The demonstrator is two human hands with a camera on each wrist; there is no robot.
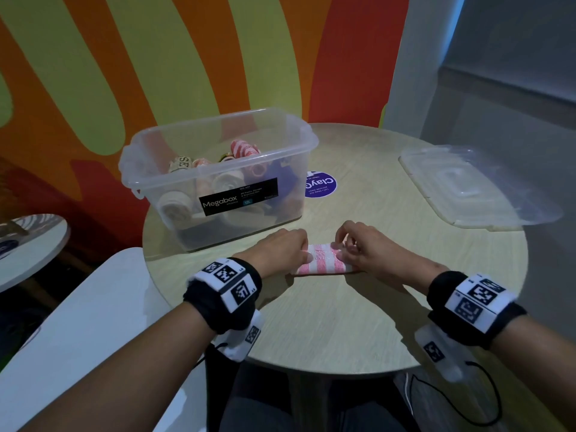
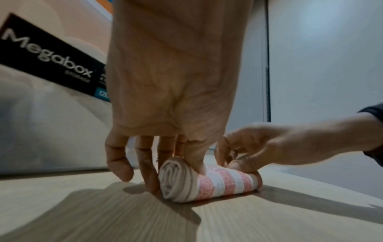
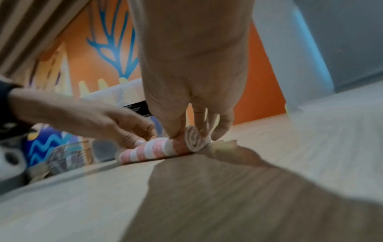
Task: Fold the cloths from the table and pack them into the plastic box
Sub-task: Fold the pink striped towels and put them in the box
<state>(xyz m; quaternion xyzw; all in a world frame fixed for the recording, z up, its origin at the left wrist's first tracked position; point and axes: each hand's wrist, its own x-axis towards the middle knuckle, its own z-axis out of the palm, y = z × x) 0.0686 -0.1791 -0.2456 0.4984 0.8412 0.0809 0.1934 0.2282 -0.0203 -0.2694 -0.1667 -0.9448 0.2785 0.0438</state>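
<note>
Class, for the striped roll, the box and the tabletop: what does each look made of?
Striped roll: soft woven cloth, matte; layered spiral at its end.
Box: clear glossy plastic; contents show through.
Tabletop: pale wood-grain finish, probably laminate; fine streaks, smooth sheen.

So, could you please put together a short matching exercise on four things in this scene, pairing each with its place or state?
Things:
1. pink-and-white striped cloth
2. plastic box
3. clear lid
4. round purple sticker

Places or states:
A. lies flat on the table, far right
B. rolled up, held at both ends
C. stuck to the tabletop beside the box
D. open, with rolled cloths inside

Pairs: 1-B, 2-D, 3-A, 4-C
</note>
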